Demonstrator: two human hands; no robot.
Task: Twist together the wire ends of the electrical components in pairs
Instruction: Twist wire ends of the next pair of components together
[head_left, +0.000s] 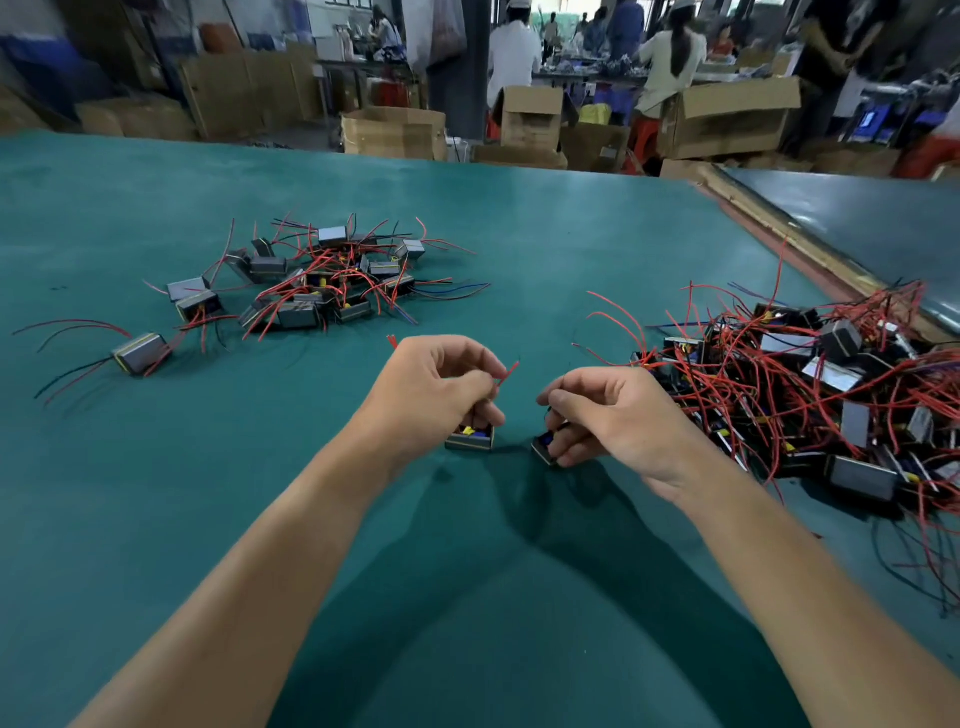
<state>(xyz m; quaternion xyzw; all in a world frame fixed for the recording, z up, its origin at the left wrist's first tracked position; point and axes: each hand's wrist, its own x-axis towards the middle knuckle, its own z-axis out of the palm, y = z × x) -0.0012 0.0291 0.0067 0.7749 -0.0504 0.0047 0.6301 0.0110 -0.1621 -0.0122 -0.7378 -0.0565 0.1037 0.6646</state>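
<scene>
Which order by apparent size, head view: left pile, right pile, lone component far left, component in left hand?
1. Right pile, also nearer the camera.
2. Left pile.
3. Unsure: lone component and the component in the left hand look alike; fingers hide part of the latter.
</scene>
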